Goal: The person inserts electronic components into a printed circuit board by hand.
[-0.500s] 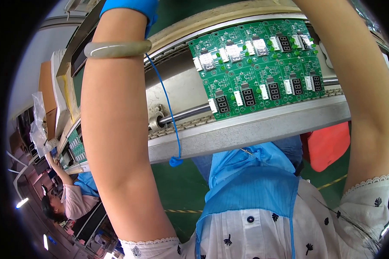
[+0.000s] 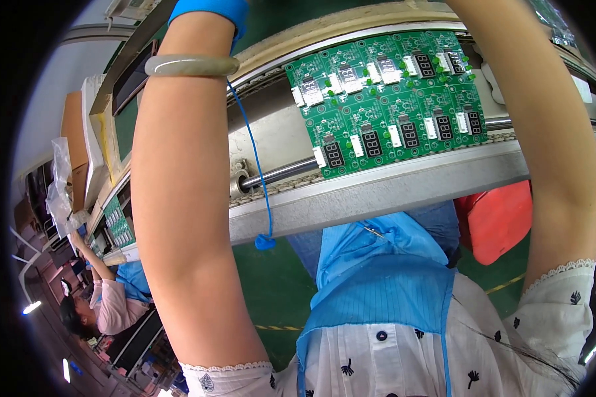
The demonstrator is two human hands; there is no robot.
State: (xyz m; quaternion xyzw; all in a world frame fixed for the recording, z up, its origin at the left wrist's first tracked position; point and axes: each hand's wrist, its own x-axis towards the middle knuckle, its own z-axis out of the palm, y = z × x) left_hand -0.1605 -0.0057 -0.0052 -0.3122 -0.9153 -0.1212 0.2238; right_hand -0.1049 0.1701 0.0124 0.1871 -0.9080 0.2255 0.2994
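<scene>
Both my arms reach up past the top edge of the head view, so neither hand shows. My left forearm (image 2: 182,165) wears a pale stone bangle (image 2: 192,65) and, above it, a blue wrist strap (image 2: 212,12) with a thin blue cord (image 2: 255,149) hanging down. My right forearm (image 2: 543,119) stretches up on the other side. Between the arms a green panel of joined circuit boards (image 2: 384,106) lies on the conveyor. It carries white connectors, small green parts and black digit displays; several displays in the far row look shiny white.
The conveyor's metal front rail (image 2: 377,198) runs between me and the panel, above a steel shaft (image 2: 281,174). A blue clip (image 2: 265,242) ends the cord. A red seat-like thing (image 2: 493,225) stands at right below. Far left, another person (image 2: 109,308) works beside more boards (image 2: 118,221).
My left forearm has shifted slightly to the right, the bangle with it. The whole view has moved a little, with the panel and rail sitting slightly further left and higher.
</scene>
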